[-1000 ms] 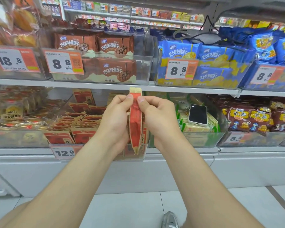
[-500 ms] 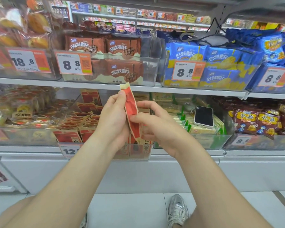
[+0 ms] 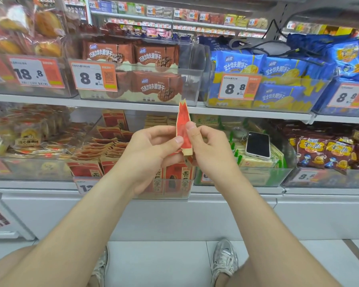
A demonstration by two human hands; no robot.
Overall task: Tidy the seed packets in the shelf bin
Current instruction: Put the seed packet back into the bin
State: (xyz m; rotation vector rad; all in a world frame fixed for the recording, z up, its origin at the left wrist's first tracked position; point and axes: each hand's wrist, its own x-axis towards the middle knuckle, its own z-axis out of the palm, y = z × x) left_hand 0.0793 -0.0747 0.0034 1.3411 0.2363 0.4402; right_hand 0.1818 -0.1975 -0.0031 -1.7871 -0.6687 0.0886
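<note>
A red and tan seed packet (image 3: 183, 125) stands edge-on and upright in front of the lower shelf, held between both hands. My left hand (image 3: 153, 150) pinches its lower part with the thumb on the front. My right hand (image 3: 209, 148) pinches its right edge. Behind and below them is the clear shelf bin (image 3: 174, 194) with several matching packets: some upright at the front (image 3: 85, 169), others lying stacked further back (image 3: 110, 146).
A phone (image 3: 258, 144) lies on green-and-yellow packs in the bin to the right. Brown biscuit packs (image 3: 151, 85) and blue biscuit packs (image 3: 278, 96) fill bins on the shelf above. My shoes (image 3: 224, 259) rest on the white floor below.
The packet has been lifted and turned from a left tilt to upright. Both hands shifted down its length and now pinch its lower half. The view dropped, showing both shoes.
</note>
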